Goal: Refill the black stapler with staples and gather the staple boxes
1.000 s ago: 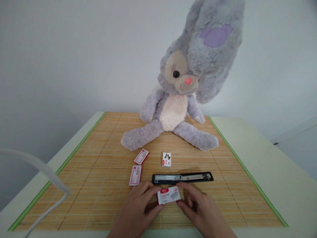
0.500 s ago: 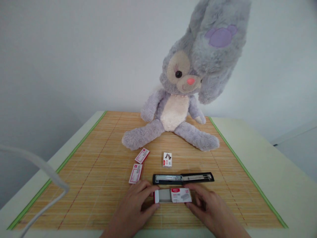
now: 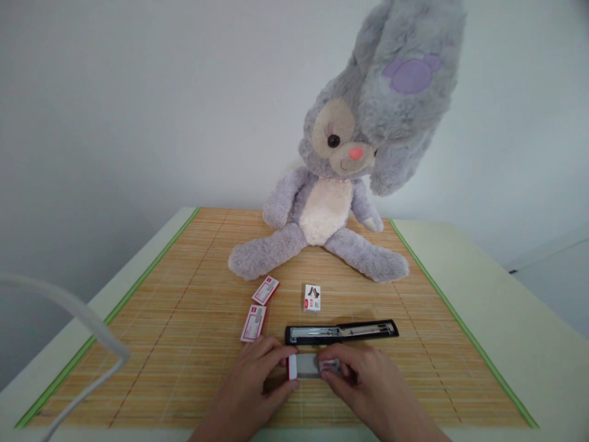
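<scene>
A small staple box [image 3: 309, 366] lies partly slid apart in front of me, its grey inside showing between a white left end and the printed sleeve. My left hand [image 3: 260, 383] pinches the white end with thumb and fingers. Around the red and white sleeve on the other side, my right hand [image 3: 356, 374] is closed, hiding most of it. Whether staples fill the grey part I cannot tell. Just beyond the box an opened black stapler [image 3: 341, 331] lies lengthwise, touched by neither hand.
Two red and white boxes [image 3: 253, 323] lie left of the stapler, and another small white box [image 3: 312, 298] lies behind it. A grey plush rabbit [image 3: 326, 209] sits at the back of the bamboo mat [image 3: 184, 344]. A white cable [image 3: 87, 313] curves at the left.
My right hand has moved left along the box, from the sleeve's right end to over its left part, covering the print. My left hand keeps its grip at the white end.
</scene>
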Available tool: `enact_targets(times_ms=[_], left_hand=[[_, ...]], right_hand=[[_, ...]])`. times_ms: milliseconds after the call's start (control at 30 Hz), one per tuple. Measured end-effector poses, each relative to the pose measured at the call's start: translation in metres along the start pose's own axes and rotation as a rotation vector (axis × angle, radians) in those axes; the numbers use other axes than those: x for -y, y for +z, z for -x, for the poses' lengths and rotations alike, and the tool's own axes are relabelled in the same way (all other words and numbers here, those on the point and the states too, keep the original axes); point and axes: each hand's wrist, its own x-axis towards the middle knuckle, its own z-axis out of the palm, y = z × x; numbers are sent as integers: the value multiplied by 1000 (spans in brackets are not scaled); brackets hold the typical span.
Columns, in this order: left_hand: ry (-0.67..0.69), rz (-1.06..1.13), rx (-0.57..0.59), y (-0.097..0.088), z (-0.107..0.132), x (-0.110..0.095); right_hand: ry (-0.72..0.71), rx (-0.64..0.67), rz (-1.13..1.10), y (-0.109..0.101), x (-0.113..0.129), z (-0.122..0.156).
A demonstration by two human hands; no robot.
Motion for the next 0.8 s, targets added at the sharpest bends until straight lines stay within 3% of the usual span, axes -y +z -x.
enact_targets(times_ms=[333, 500, 600, 800], left_hand=[[50, -23, -92, 4, 6, 2], [86, -226, -215, 6, 10, 2], [96, -316, -210, 8, 9, 1], [73, -349, -179, 10, 7, 1]], right_hand=[[36, -61, -68, 3, -3, -3], [64, -104, -82, 5, 3, -14], [80, -118, -112, 13, 5, -19], [139, -110, -451, 37, 15, -24]])
